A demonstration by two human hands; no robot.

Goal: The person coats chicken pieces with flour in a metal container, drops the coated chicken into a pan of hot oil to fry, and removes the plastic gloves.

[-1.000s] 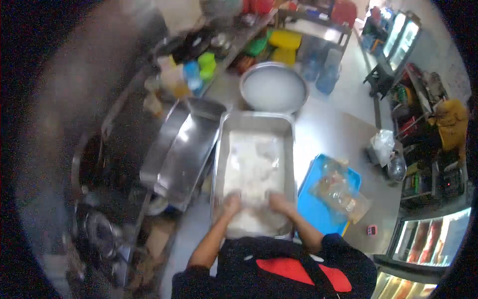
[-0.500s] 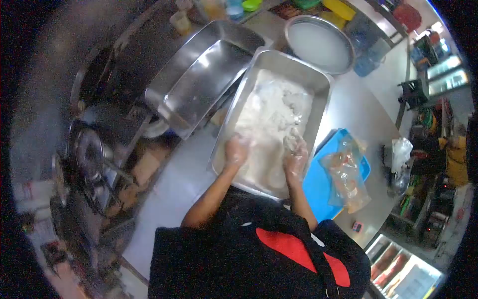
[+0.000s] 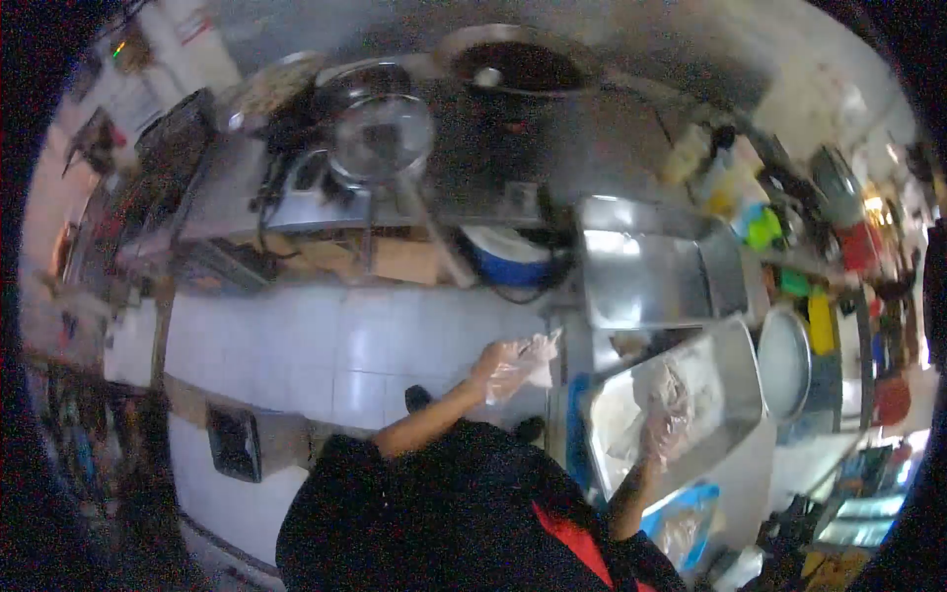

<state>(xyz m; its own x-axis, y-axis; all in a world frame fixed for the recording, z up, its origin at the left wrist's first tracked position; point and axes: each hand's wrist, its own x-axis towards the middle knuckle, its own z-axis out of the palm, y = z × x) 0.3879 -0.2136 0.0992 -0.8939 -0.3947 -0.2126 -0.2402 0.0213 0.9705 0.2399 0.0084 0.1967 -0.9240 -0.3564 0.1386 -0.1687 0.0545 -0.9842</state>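
A deep steel tray [image 3: 738, 340] holds white powder [image 3: 619, 407] that looks like flour. My right hand [image 3: 669, 434], in a clear plastic glove, is inside it, closed around a lumpy, powder-coated piece [image 3: 667, 383] whose kind I cannot make out. My left hand [image 3: 505, 369], also gloved and whitened at the fingers, is outside the tray, to its left and above the floor. Its fingers look closed, and something pale with a pointed tip shows at them. Blur hides whether that is a held piece or the coated fingers.
A second steel tray [image 3: 641, 281] stands behind the powder tray. At right is a round metal bowl [image 3: 784, 363] with whitish contents. A blue tray [image 3: 698, 511] with a plastic bag is nearest me. A long-handled strainer [image 3: 383, 138] and a wok [image 3: 513, 61] sit on the stove.
My view has swung left toward the stove and floor. My left hand has come out of the powder tray to the left; my right hand is still in it.
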